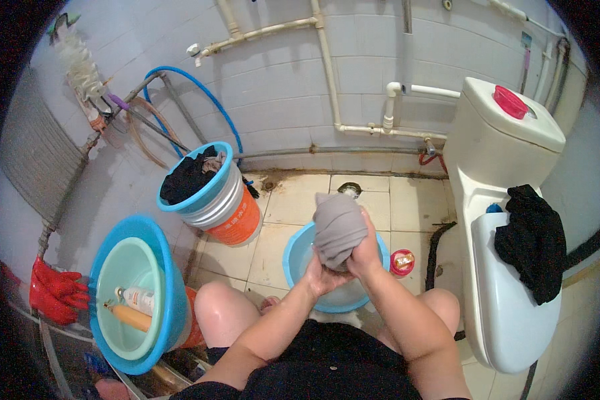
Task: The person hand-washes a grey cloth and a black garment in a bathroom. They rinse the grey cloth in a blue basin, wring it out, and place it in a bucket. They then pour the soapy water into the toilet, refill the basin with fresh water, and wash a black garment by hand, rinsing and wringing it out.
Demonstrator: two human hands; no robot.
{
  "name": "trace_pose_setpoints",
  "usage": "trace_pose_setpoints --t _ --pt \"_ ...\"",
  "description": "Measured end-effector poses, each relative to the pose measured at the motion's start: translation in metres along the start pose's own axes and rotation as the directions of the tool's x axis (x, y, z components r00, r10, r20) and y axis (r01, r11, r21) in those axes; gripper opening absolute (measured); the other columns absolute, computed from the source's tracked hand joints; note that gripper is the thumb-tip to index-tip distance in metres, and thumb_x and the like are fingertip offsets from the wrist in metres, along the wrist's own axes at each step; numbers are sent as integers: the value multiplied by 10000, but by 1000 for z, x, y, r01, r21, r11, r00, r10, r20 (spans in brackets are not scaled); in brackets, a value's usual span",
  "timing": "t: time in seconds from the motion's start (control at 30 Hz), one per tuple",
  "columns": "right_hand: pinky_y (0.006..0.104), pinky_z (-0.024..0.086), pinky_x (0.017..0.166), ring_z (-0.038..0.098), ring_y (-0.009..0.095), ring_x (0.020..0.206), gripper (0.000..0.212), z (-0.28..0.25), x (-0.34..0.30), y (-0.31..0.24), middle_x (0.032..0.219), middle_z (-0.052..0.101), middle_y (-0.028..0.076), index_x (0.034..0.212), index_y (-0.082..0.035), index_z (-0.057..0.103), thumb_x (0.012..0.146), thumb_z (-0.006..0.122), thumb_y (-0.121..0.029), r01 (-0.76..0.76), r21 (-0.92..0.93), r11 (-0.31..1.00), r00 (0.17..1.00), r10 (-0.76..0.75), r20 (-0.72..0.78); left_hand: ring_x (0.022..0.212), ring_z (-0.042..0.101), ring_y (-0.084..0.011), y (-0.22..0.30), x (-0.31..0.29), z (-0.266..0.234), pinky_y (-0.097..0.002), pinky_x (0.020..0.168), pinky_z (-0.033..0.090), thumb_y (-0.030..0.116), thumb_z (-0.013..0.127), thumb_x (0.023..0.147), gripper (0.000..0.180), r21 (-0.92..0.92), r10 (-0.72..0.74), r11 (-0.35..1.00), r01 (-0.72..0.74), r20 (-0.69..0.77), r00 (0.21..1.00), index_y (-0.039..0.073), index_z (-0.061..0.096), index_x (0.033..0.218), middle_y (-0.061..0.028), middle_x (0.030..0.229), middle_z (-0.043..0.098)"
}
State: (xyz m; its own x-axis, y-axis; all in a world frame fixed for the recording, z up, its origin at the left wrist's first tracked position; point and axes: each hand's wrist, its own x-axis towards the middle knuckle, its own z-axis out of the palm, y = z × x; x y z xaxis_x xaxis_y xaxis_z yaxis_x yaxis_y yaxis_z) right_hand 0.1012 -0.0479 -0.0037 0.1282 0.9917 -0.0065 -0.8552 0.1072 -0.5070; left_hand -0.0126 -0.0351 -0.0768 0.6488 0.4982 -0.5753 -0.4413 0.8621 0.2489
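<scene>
A bunched grey cloth point(339, 225) is held up over a light blue basin point(292, 257) on the tiled floor. From below, my left hand point(324, 276) cups its lower end, fingers partly hidden by the cloth. Along the cloth's right side my right hand point(367, 245) is closed around it. Both forearms reach forward between my bent knees. Most of the basin's inside is covered by the cloth and my hands; what shows looks pale blue. Just right of the basin sits a small red round container point(402, 262) with something yellowish in it.
At left, a white bucket point(237, 212) carries a blue basin of dark clothes point(192, 177). Nearer, a mint basin point(117, 337) with bottles rests inside a blue one, beside red gloves point(59, 292). At right stands a toilet point(513, 333) with black cloth point(530, 243) on its lid.
</scene>
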Motion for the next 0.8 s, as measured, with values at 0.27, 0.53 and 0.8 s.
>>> trace_pose_setpoints --t 0.27,0.53,0.8 --pt "345 398 931 493 204 1083 340 -16 -32 7 1169 512 74 1180 -48 448 937 379 -275 67 -207 976 994 -83 -70 1113 501 -214 49 63 -38 -387 931 427 253 445 907 306 138 190 952 -274 437 879 77 526 1143 -99 1214 522" --pt "419 386 967 484 264 1126 402 -55 6 -6 1234 510 99 1190 -75 491 916 369 -342 -112 138 984 928 154 -340 1037 561 -254 71 -3 -14 -392 928 432 219 500 856 368 432 272 866 -251 16 962 -1 516 1150 -142 1143 573" --pt "416 402 960 498 261 1118 480 -61 12 -9 1232 512 103 1255 -71 443 893 432 -385 -274 90 958 959 279 -53 999 581 -239 82 -39 28 -362 906 448 212 452 864 366 398 -15 916 -49 155 988 -24 514 1136 -142 1103 588"
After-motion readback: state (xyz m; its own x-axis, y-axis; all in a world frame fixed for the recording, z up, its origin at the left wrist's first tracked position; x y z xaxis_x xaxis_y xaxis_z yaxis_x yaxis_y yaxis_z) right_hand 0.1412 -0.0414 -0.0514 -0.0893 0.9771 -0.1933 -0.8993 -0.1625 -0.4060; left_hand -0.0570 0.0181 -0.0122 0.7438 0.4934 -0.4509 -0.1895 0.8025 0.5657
